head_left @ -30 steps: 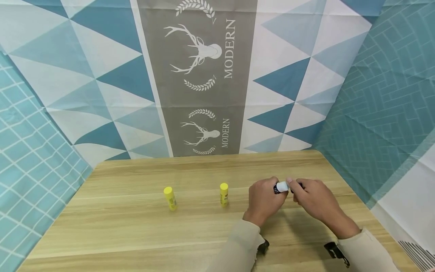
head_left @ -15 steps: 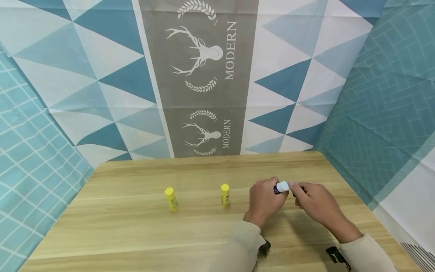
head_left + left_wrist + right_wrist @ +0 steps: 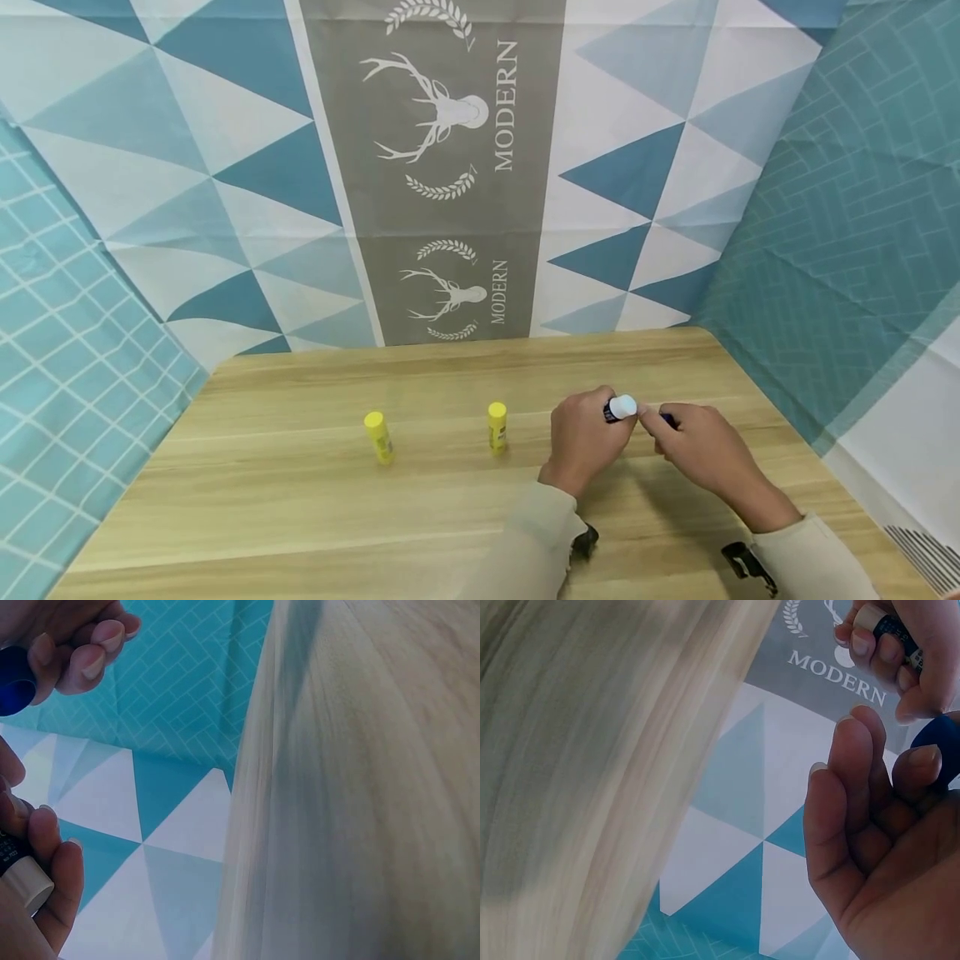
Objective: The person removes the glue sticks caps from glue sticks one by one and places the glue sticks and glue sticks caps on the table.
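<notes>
At the right of the table, my left hand (image 3: pixel 587 440) grips a dark blue glue stick (image 3: pixel 622 407), its white end poking out toward my right hand. The left wrist view shows the fingers curled round the dark barrel (image 3: pixel 9 851). My right hand (image 3: pixel 702 447) holds a dark blue cap (image 3: pixel 668 421) in curled fingers, while its thumb reaches to the white end of the stick. In the right wrist view the blue cap (image 3: pixel 936 750) sits under a bent finger, with the other fingers loosely bent. Both hands are raised above the tabletop.
Two yellow glue sticks stand on the wooden table (image 3: pixel 300 500): one left of centre (image 3: pixel 379 438), leaning slightly in view, and one nearer my left hand (image 3: pixel 497 427). Patterned cloth (image 3: pixel 450 192) hangs behind the table, with teal cloth (image 3: pixel 847 250) on the right.
The white end of the glue stick has turned a little more toward the head camera. The hands stay nearly in place, and the right hand has shifted slightly. The yellow sticks have not moved.
</notes>
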`<state>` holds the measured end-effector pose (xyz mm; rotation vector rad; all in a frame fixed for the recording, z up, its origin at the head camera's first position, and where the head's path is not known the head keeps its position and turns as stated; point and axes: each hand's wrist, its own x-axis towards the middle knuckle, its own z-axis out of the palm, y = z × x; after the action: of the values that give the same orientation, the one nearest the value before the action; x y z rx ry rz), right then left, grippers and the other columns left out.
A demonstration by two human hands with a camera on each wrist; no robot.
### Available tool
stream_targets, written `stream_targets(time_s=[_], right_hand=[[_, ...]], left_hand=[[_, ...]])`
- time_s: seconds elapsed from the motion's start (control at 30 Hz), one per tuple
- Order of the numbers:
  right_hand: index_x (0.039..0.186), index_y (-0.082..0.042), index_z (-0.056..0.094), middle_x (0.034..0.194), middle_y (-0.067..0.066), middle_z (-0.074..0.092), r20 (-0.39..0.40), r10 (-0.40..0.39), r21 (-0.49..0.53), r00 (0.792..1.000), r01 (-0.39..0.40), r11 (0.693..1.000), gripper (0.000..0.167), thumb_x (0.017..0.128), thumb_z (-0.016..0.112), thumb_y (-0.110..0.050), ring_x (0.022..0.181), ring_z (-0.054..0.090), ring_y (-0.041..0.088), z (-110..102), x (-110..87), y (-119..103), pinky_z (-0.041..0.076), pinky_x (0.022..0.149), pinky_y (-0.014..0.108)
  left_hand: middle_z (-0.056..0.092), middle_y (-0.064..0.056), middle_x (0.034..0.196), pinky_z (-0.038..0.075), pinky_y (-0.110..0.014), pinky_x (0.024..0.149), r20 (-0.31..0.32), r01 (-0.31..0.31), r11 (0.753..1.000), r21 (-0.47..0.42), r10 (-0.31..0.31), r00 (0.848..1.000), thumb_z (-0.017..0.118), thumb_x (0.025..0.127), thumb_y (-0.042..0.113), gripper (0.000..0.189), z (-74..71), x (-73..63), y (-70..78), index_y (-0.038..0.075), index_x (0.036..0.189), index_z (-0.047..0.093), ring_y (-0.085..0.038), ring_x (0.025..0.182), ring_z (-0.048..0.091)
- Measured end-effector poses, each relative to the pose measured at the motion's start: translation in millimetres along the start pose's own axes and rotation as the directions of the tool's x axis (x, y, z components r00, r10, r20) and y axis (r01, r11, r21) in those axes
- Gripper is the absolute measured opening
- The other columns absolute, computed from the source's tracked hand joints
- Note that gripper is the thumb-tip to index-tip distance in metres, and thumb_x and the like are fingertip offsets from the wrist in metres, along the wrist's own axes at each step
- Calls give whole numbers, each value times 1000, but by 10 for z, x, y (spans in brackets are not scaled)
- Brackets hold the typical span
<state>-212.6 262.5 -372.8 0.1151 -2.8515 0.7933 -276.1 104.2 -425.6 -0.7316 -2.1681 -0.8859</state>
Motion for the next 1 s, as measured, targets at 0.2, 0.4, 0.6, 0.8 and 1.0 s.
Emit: stream_targets(time_s=[0.2,0.4,0.6,0.8,1.0], right_hand=[[66,-15,56,60,-3,53,8,26,22,1000,-26,999,59,102,41,-58,51,45,18,17,-16,16,37,51,34],[65,-15,56,59,-4,54,14,52,17,999,-52,999,58,101,43,-59,51,45,18,54,-40,50,38,50,33],[62,-15,51,59,-5,55,39,65,-1,997,-65,998,59,99,46,-61,50,45,16,98,-82,101,36,49,32],[61,-15,48,58,-5,53,51,65,-7,997,-65,998,57,99,50,-58,49,42,15,170,-116,161,34,48,30],[61,-15,46,55,-4,46,58,70,3,996,-70,998,58,98,51,-59,47,38,13,227,-143,183,32,47,29]], left_hand=[[32,13,51,20,-16,40,31,31,999,-20,-30,999,74,89,35,41,-9,1,10,23,63,44,0,42,25],[31,13,51,20,-16,40,48,62,997,-36,-61,997,75,86,31,40,-17,2,12,23,63,43,0,42,23],[32,13,51,20,-16,40,55,66,995,-71,-62,997,75,83,26,37,-30,2,14,23,64,44,1,42,23],[32,14,51,20,-16,40,43,43,998,-44,-41,998,75,82,23,36,-16,-9,2,23,63,44,1,43,23],[31,13,51,19,-16,40,44,16,1000,-19,-16,999,74,81,23,38,1,-12,1,23,62,41,0,44,22]])
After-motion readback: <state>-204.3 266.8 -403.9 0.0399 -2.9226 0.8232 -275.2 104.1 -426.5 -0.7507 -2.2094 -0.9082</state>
